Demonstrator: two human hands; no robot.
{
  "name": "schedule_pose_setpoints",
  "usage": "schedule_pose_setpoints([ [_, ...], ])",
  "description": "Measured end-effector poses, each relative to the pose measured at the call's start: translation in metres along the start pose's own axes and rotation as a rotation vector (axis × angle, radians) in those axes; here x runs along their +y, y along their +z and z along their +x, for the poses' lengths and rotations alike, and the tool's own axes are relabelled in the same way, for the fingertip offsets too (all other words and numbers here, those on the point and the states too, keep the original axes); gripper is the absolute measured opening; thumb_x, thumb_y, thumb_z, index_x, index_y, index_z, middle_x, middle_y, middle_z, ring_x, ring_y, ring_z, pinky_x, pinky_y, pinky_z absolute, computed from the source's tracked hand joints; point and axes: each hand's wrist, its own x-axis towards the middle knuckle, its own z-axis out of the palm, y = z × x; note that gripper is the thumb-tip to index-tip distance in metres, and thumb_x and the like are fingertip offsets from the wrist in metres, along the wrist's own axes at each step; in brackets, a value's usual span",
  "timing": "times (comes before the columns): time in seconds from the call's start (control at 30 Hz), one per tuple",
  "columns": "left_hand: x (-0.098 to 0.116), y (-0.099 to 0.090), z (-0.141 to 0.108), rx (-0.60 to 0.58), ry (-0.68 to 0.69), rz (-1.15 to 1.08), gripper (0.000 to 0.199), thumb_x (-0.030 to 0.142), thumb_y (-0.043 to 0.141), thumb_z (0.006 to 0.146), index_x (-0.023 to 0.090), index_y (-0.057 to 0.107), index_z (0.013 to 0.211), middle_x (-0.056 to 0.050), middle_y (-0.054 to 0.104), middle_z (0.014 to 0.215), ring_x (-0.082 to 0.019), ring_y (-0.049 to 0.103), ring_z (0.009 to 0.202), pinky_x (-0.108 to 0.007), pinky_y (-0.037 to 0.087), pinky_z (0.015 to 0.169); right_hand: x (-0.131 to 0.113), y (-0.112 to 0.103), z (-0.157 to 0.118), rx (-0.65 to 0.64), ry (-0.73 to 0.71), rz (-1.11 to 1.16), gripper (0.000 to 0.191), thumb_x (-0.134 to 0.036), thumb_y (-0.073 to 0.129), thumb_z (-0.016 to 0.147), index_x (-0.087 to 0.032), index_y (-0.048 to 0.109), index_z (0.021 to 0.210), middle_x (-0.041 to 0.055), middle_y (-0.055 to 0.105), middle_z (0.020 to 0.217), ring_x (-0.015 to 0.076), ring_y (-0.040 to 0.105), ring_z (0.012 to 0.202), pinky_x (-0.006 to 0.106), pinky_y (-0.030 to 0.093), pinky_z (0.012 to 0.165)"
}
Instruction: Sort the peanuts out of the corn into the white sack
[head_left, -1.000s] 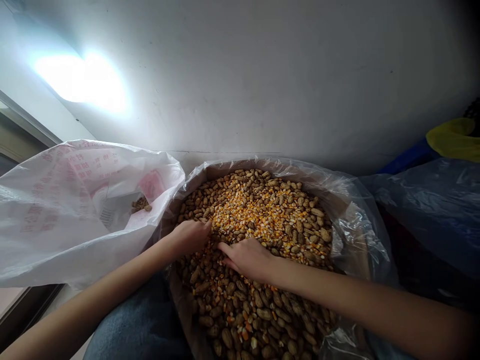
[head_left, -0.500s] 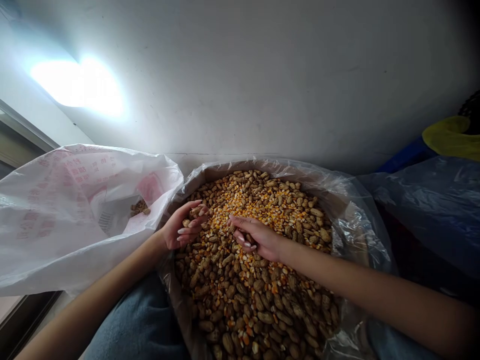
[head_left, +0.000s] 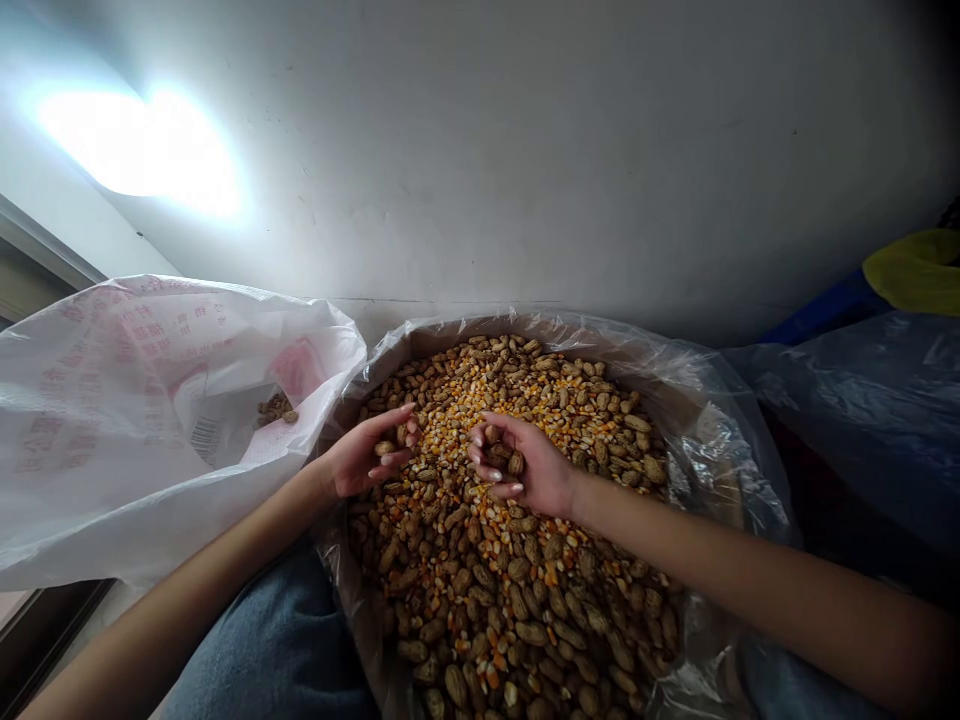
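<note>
Head view: peanuts (head_left: 515, 463) in both hands (head_left: 355, 462) (head_left: 546, 470), long axes at mixed angles.

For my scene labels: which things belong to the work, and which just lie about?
Apparently in use:
tan, knobbly peanuts
small yellow corn kernels
clear plastic liner around them
white, red-printed plastic sack

Apparently lying about:
yellow, soft-looking item
blue, straight-edged item

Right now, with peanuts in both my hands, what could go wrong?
Your left hand curls loosely around a few peanuts, so one might slip out. Your right hand cups several too, and some could drop back onto the corn. The white bag looks limp, so it might fold inward if bumped.
</note>
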Motion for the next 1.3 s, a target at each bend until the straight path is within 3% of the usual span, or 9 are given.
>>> schedule_pose_setpoints([
  [0.1, -0.006, 0.003, 0.001, 0.043, -0.015, 0.497, 0.025, 0.038, 0.047, 0.072, 0.014, 0.05, 0.067, 0.003, 0.043, 0.057, -0.002, 0.033, 0.035, -0.012, 0.019, 0.027, -0.008, 0.0, -0.004, 0.029, -0.025, -0.22, 0.026, -0.038, 0.048, 0.07, -0.015, 0.043, 0.059, -0.0027, 0.048, 0.058, 0.0029, 0.034, 0.039, 0.014, 0.011, 0.03],
  [0.3, -0.016, 0.008, 0.001, 0.135, 0.363, 1.59, 0.019, 0.036, 0.05, 0.069, 0.021, 0.058, 0.079, -0.001, 0.054, 0.064, -0.012, 0.047, 0.055, -0.021, 0.035, 0.053, -0.016, 0.0, -0.013, 0.078, 0.026, -0.903, 0.022, -0.031, 0.05, 0.068, -0.019, 0.053, 0.086, -0.0024, 0.053, 0.06, 0.0025, 0.028, 0.035, 0.016, 0.016, 0.032],
  [0.47, -0.027, 0.004, 0.006, 0.149, 0.361, 1.839, 0.013, 0.032, 0.051, 0.068, 0.02, 0.055, 0.072, -0.002, 0.051, 0.057, -0.013, 0.046, 0.049, -0.022, 0.034, 0.051, -0.004, 0.005, -0.017, 0.194, -0.15, -1.919, 0.017, -0.027, 0.051, 0.067, -0.019, 0.059, 0.08, 0.0062, 0.06, 0.066, 0.0177, 0.053, 0.058, 0.026, 0.034, 0.05],
  [0.6, -0.03, 0.005, 0.01, 0.169, 0.438, 1.789, 0.016, 0.032, 0.051, 0.068, 0.018, 0.05, 0.061, -0.001, 0.046, 0.052, -0.011, 0.043, 0.045, -0.021, 0.033, 0.048, 0.008, 0.016, -0.013, 0.181, -0.015, -2.189, 0.017, -0.017, 0.053, 0.064, -0.016, 0.059, 0.081, 0.0113, 0.061, 0.066, 0.0231, 0.056, 0.063, 0.029, 0.036, 0.052],
  [0.73, -0.023, 0.011, 0.008, 0.151, 0.343, 1.491, 0.017, 0.035, 0.052, 0.067, 0.018, 0.051, 0.064, 0.0, 0.047, 0.057, -0.009, 0.043, 0.049, -0.018, 0.033, 0.047, 0.002, 0.014, -0.015, 0.222, -0.053, -1.913, 0.008, -0.018, 0.055, 0.062, -0.018, 0.059, 0.07, 0.0053, 0.058, 0.061, 0.0146, 0.052, 0.055, 0.023, 0.033, 0.047],
  [0.87, -0.012, 0.014, 0.004, 0.103, 0.082, 0.708, 0.021, 0.037, 0.045, 0.072, 0.017, 0.046, 0.068, 0.004, 0.039, 0.05, -0.004, 0.033, 0.036, -0.015, 0.024, 0.032, -0.015, 0.003, -0.021, 0.008, 0.019, -1.017, 0.019, -0.032, 0.052, 0.068, -0.018, 0.055, 0.08, -0.003, 0.051, 0.054, 0.0036, 0.033, 0.038, 0.016, 0.02, 0.034],
  [1.03, -0.001, 0.005, 0.003, -0.076, -0.049, -0.088, 0.019, 0.027, 0.036, 0.075, 0.015, 0.038, 0.06, 0.006, 0.028, 0.048, -0.002, 0.021, 0.032, -0.012, 0.012, 0.025, -0.029, -0.005, -0.022, -0.003, -0.028, -0.236, 0.013, -0.029, 0.05, 0.072, -0.016, 0.049, 0.071, -0.0077, 0.039, 0.045, 0.0009, 0.022, 0.033, 0.013, 0.012, 0.029],
  [1.13, 0.002, 0.0, 0.002, -0.131, -0.007, -0.272, 0.012, 0.023, 0.035, 0.075, 0.015, 0.042, 0.069, 0.005, 0.03, 0.052, -0.002, 0.023, 0.033, -0.011, 0.01, 0.025, -0.033, -0.009, -0.021, 0.021, -0.037, -0.039, 0.015, -0.027, 0.047, 0.075, -0.015, 0.046, 0.065, -0.0076, 0.034, 0.041, 0.0012, 0.021, 0.033, 0.011, 0.01, 0.028],
  [1.3, 0.002, 0.0, 0.002, -0.125, -0.005, -0.298, 0.02, 0.032, 0.034, 0.079, 0.016, 0.046, 0.078, 0.004, 0.031, 0.054, -0.002, 0.026, 0.033, -0.01, 0.011, 0.024, -0.036, -0.013, -0.021, 0.011, -0.032, 0.07, 0.023, -0.033, 0.037, 0.08, -0.016, 0.046, 0.068, -0.0063, 0.033, 0.041, 0.0019, 0.02, 0.032, 0.01, 0.008, 0.027],
])
